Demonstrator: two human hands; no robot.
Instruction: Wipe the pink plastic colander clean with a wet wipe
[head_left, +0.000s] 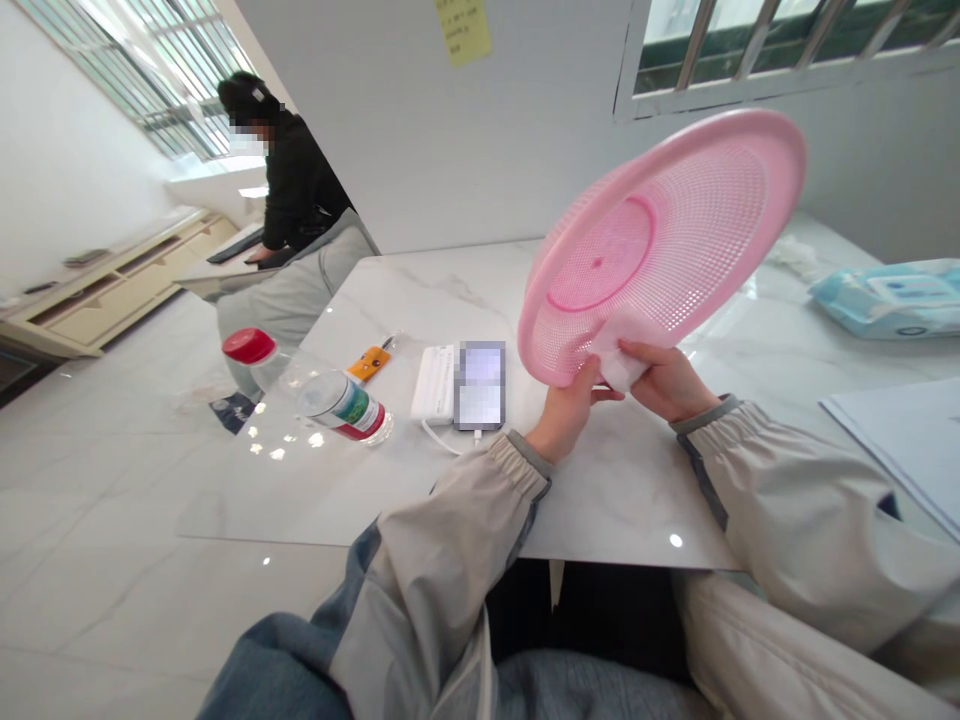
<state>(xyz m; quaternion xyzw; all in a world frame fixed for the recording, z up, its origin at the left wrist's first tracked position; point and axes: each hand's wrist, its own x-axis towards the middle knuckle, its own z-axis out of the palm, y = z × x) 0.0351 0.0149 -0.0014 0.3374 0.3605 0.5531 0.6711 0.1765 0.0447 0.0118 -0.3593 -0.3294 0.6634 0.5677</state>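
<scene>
A pink mesh plastic basket [712, 230] is held tilted above the white marbled table, its open side facing me. My left hand [566, 415] grips the basket's near lower rim, with the fingers mostly hidden behind it. Inside the basket, close to that rim, a white wet wipe [626, 345] lies bunched against the mesh. My right hand [667, 380] pinches the wipe between thumb and fingers and presses it to the basket wall.
Left of my hands are a phone [480, 385] on a cable, a white power bank [433, 385], an orange item [370, 364] and a red-capped bottle [345, 405]. Rightward lie a blue wipes pack [892, 298] and paper [907, 430]. A person [300, 180] sits far left.
</scene>
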